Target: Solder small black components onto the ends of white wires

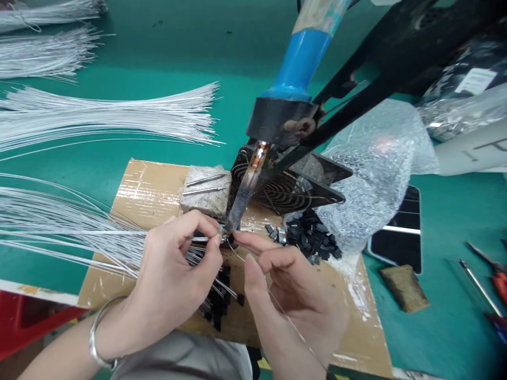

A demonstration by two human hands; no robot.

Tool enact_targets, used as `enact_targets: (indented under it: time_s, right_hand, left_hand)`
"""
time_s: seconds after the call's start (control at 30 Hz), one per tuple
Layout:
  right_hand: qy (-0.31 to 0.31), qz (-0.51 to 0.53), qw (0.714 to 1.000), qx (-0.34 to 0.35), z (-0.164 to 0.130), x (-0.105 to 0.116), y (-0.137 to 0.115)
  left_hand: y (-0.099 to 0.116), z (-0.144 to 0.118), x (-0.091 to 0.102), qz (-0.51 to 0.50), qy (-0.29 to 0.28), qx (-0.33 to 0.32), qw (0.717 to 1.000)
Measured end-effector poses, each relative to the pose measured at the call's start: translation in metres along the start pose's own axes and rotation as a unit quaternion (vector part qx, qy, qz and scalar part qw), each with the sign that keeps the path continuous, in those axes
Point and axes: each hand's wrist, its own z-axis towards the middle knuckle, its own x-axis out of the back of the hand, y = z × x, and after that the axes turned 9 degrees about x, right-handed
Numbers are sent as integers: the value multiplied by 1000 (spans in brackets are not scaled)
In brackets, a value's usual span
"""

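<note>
A soldering iron (303, 60) with a blue handle is clamped tip-down in a black stand (283, 121). My left hand (174, 269) pinches a thin white wire between thumb and forefinger close to the iron's tip (237, 211). My right hand (295, 295) grips a thin strand of solder wire (291, 319) between thumb and fingers; its upper end reaches the tip, while the strand trails down over the palm. The joint at the tip is too small and partly hidden to make out. Under my hands lie wires with black ends (217, 311).
Bundles of white wires (158, 119) lie at the left. Brown cardboard (146, 184) carries a wrapped block (206, 203) with two metal rods. Behind the tip stands a fan (285, 195). Small black parts (312, 237), a plastic bag (372, 169), a phone (400, 243) and a sponge (404, 287) are rightward.
</note>
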Motion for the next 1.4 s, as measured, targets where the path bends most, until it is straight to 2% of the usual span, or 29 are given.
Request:
enact_targets:
  time_s: [0.57, 0.87, 1.03, 1.23, 1.4]
  right_hand:
    - [-1, -9, 1000, 7, 0, 1, -5]
    - [28, -3, 999, -33, -1, -3, -11]
    - [2, 1, 1000, 1, -1, -1, -8]
    - [32, 9, 999, -40, -2, -5, -12]
    - [34, 11, 999, -41, -2, -6, -13]
  left_hand:
    - [4, -1, 4, -10, 4, 4, 1000]
    - [3, 0, 3, -15, -3, 6, 1000]
    - [3, -1, 3, -19, 2, 1, 1000]
    - [4, -1, 4, -16, -2, 2, 1000]
    - [4, 0, 4, -20, -2, 3, 1000]
